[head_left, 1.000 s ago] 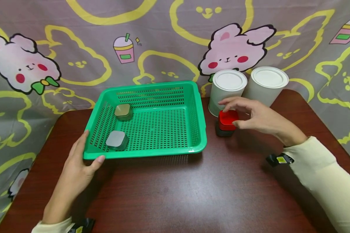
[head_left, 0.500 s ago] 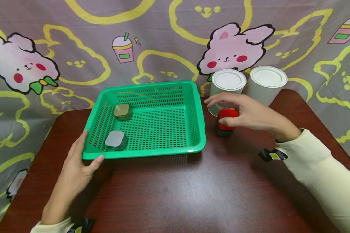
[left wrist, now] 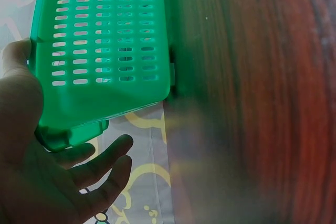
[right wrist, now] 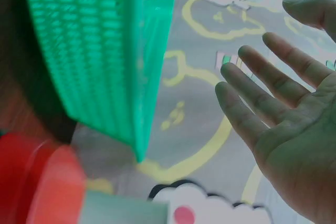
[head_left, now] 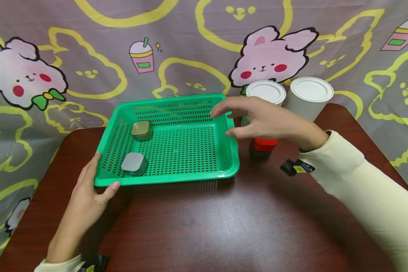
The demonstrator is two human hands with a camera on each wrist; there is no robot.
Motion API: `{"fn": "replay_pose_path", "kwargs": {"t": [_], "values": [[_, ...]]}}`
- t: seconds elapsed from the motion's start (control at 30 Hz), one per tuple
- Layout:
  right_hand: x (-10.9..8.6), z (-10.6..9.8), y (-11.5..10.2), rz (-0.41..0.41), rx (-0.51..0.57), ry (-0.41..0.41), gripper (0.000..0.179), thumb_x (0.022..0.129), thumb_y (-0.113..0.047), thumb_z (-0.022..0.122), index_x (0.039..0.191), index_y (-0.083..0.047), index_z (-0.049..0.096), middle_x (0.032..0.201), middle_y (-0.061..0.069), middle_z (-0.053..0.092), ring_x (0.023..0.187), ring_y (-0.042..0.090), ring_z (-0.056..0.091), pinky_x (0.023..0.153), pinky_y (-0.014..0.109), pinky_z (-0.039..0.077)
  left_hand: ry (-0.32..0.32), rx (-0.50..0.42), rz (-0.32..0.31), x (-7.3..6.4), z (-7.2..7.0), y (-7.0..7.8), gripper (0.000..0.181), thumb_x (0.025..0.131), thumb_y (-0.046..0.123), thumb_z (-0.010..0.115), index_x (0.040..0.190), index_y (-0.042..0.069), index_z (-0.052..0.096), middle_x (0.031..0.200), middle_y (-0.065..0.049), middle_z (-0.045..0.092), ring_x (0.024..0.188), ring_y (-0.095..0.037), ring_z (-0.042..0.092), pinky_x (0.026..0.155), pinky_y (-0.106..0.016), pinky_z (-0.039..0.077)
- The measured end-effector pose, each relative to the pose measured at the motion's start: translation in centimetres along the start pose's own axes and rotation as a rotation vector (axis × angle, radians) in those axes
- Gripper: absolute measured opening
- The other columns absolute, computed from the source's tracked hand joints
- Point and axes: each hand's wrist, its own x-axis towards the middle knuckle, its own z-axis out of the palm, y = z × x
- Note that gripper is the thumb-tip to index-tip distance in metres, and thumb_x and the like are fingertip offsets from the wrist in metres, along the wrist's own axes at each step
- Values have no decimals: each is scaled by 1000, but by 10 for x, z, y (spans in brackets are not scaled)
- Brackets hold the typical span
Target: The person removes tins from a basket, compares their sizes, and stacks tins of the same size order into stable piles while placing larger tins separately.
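A green plastic basket (head_left: 170,180) sits on the table with a gold rounded-square box (head_left: 142,130) and a silver one (head_left: 134,163) inside, both near its left wall. My left hand (head_left: 88,196) rests at the basket's front left corner. Its thumb touches the rim, and the other fingers (left wrist: 105,166) extend loosely below the corner. Over the basket's right rim hovers my right hand (head_left: 261,119), its fingers spread and holding nothing. Partly covered by that hand, a red rounded-square box (head_left: 264,144) stands on a dark one (head_left: 259,153) just right of the basket.
Two white lidded canisters (head_left: 311,94) stand at the back right, the nearer one partly behind my right hand. A patterned cloth (head_left: 187,41) hangs behind the dark wooden table (head_left: 197,226).
My right hand has moved left from beside the red box to above the basket's right rim, carrying nothing. The left hand stays at the basket corner, and the boxes have not moved.
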Motion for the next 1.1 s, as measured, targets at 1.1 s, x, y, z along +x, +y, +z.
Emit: {"fn": "replay_pose_path", "kwargs": {"t": [1.1], "values": [[158, 89, -37, -45, 178, -236, 38, 96, -18, 74, 132, -13, 64, 136, 0, 62, 124, 16, 60, 99, 25, 53, 9, -20, 23, 0, 2, -3, 98, 100, 26, 73, 171, 20, 7, 170, -29, 18, 146, -57, 28, 106, -80, 28]]}}
